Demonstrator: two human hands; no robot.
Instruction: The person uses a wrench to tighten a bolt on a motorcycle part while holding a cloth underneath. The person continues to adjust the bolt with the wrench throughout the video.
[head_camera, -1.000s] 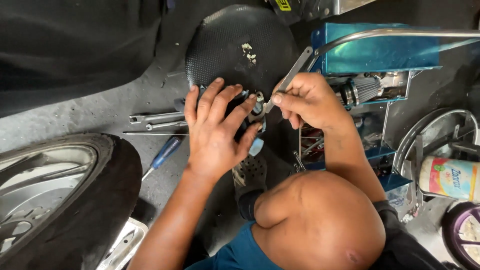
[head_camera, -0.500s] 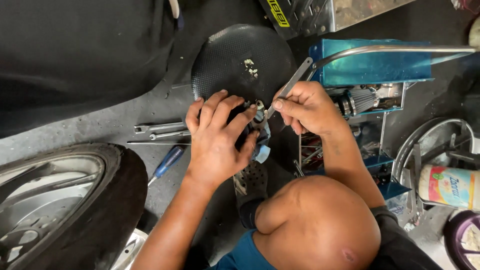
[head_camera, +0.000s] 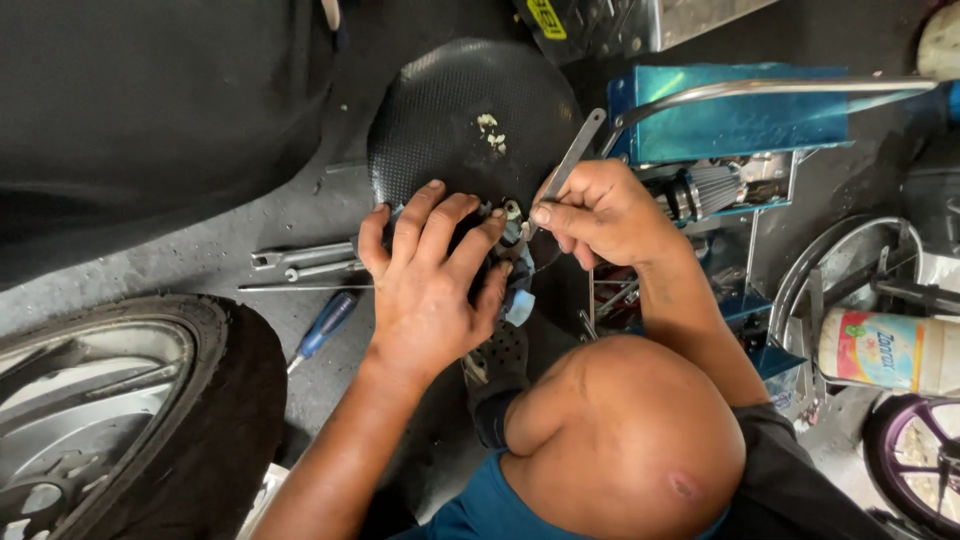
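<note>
Wrench (head_camera: 578, 152): one, right hand (head_camera: 600, 210) | left hand (head_camera: 432, 290): dark part (head_camera: 470, 235)

Grey concrete floor (head_camera: 200, 250), gritty and stained, fills the middle left. A black tyre (head_camera: 215, 400) sits lower left, a dark cover (head_camera: 150, 110) upper left, a blue metal frame (head_camera: 720, 115) upper right.

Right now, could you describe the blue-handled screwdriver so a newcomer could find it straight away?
Start at the big black tyre at lower left. On the grey floor between it and the left hand lies the screwdriver. Its blue handle sets it apart from the bare metal wrenches just above it.
</note>
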